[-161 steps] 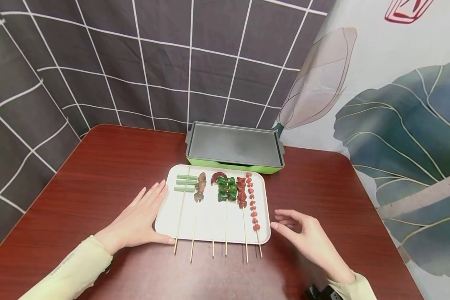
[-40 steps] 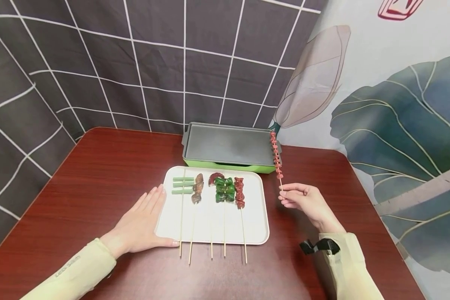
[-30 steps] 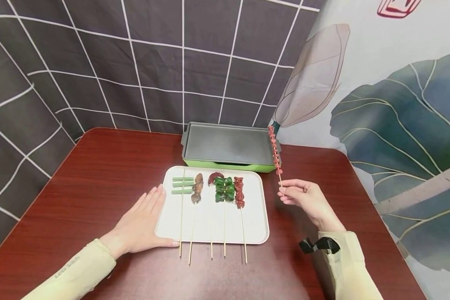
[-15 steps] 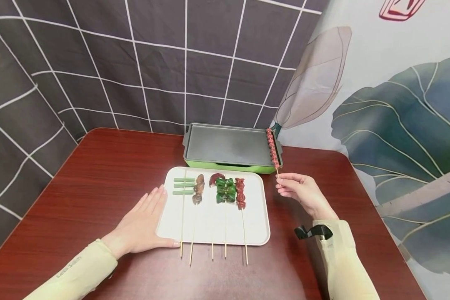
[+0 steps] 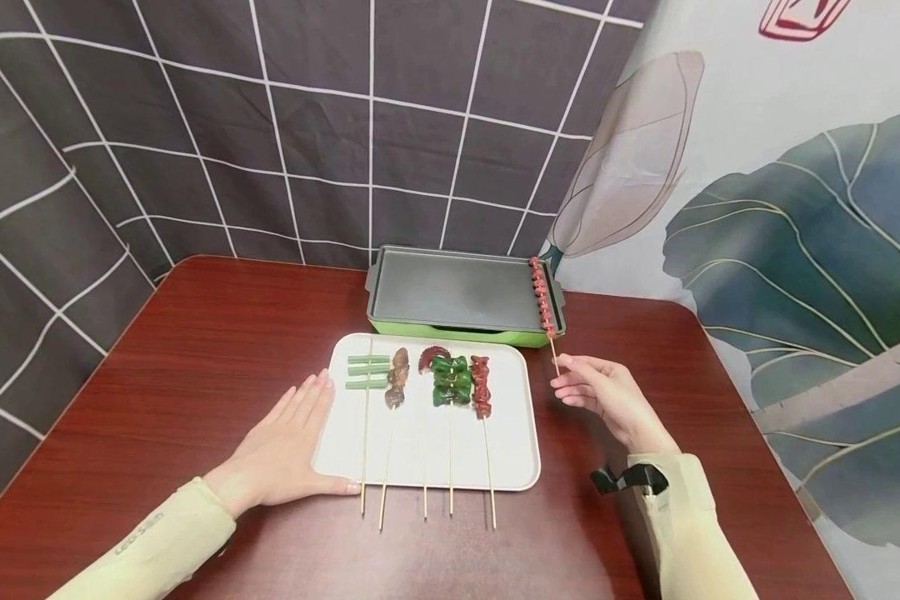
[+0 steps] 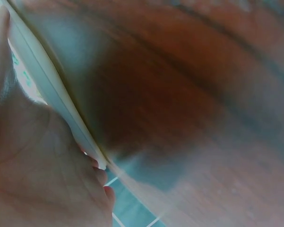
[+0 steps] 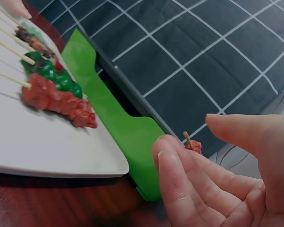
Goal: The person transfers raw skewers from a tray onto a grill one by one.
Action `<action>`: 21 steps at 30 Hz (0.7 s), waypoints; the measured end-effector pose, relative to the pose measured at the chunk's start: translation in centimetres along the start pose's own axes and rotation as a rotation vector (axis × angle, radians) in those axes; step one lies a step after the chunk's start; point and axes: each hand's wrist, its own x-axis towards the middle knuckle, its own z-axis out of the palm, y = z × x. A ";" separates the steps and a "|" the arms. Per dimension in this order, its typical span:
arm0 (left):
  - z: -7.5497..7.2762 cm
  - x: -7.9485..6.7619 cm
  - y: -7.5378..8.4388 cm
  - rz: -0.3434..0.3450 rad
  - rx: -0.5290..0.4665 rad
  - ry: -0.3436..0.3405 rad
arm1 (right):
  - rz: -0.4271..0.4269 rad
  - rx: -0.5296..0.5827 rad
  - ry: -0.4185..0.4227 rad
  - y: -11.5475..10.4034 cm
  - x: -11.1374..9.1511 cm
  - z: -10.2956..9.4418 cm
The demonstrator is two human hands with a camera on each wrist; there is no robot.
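Note:
A skewer of small red pieces lies along the right side of the dark griddle plate, its bare stick jutting past the front edge. My right hand is beside that stick's end; in the right wrist view its thumb and fingers stand apart, with the stick's tip showing behind them. My left hand rests with straight fingers along the left edge of the white tray, thumb at the front edge. On the tray lie a green-stalk skewer, a brown-piece skewer, a green-pepper skewer and a red-meat skewer.
A dark red curled piece, partly hidden by the green pepper, lies on the tray with its own stick. The griddle's green base stands just behind the tray. A grey checked cloth hangs behind the reddish wooden table.
My right hand lifted the red-piece skewer off the tray's right side, laid it on the griddle's right side and let go, drawing back slightly. My left hand stays at the tray.

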 end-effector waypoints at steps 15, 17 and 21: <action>0.2 0.1 -0.1 -0.007 0.007 -0.016 | -0.023 -0.016 -0.072 1.7 -5.5 2.3; 0.2 0.1 -0.1 -0.008 0.009 -0.016 | -0.015 -0.016 -0.082 1.8 -6.3 2.7; 0.2 0.1 -0.1 -0.005 0.012 -0.012 | 0.003 -0.020 -0.106 2.1 -7.7 3.4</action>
